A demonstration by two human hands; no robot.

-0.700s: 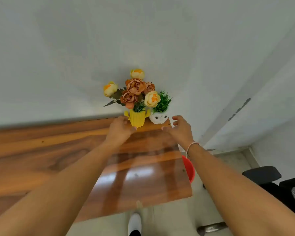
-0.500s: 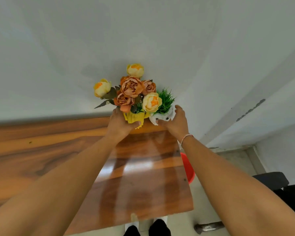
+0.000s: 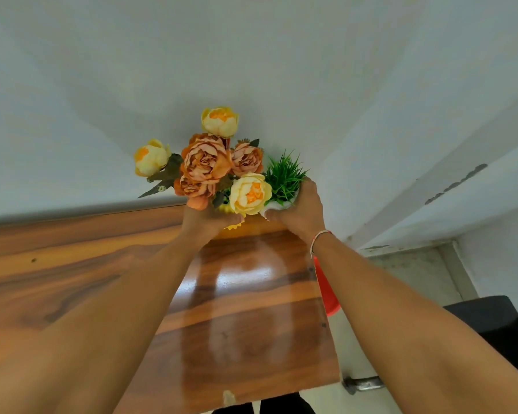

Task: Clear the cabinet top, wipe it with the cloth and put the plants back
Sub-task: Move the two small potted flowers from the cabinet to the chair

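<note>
The left hand point(image 3: 205, 224) grips a ribbed yellow pot point(image 3: 233, 225) of papery orange and cream blooms point(image 3: 207, 162); the right hand point(image 3: 301, 210) wraps a smooth white pot point(image 3: 277, 206) of spiky green grass point(image 3: 284, 176); both sit at the far right corner of the glossy wood-grain cabinet top point(image 3: 245, 309).

Both hands now close fully around the pots that they were only reaching for 0.7 s ago. The left hand point(image 3: 205, 224) wraps the yellow pot point(image 3: 233, 225), hiding all but a sliver. The right hand point(image 3: 301, 210) grips the white pot point(image 3: 277, 206), thumb over its front. The flowers point(image 3: 207, 162) and grass point(image 3: 284, 177) tilt slightly towards the person.
</note>
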